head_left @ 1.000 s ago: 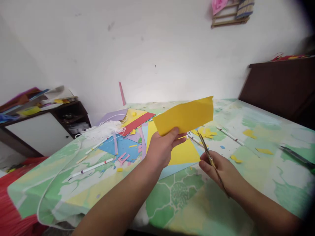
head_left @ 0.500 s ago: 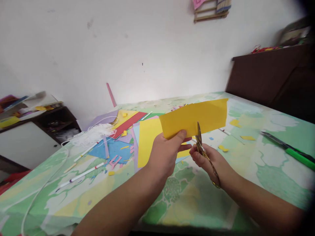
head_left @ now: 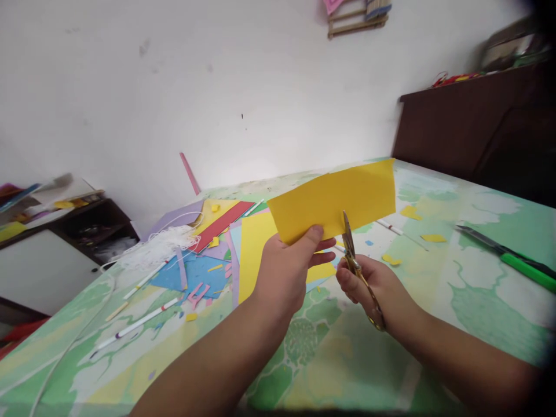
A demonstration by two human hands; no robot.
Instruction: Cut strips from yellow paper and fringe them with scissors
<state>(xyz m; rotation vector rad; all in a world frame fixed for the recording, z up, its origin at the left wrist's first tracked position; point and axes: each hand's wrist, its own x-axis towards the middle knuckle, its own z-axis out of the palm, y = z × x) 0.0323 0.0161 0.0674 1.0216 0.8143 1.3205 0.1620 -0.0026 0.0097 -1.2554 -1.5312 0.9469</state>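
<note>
A long yellow sheet of paper is held up above the table by my left hand, thumb in front and fingers behind. My right hand grips gold-handled scissors, their blades pointing up at the paper's lower edge near its middle. One blade shows in front of the sheet; the other is hidden. Behind my left hand lies another yellow sheet on the table, over pale blue and lilac sheets.
The patterned tablecloth carries a green-handled cutter knife at right and yellow scraps. To the left lie white string, a red strip, blue sheets and a white pen. Dark furniture stands behind right.
The view has shifted slightly. The yellow paper tilts a little more, its right end raised, and the scissors remain at its lower edge. Both hands keep their hold.
</note>
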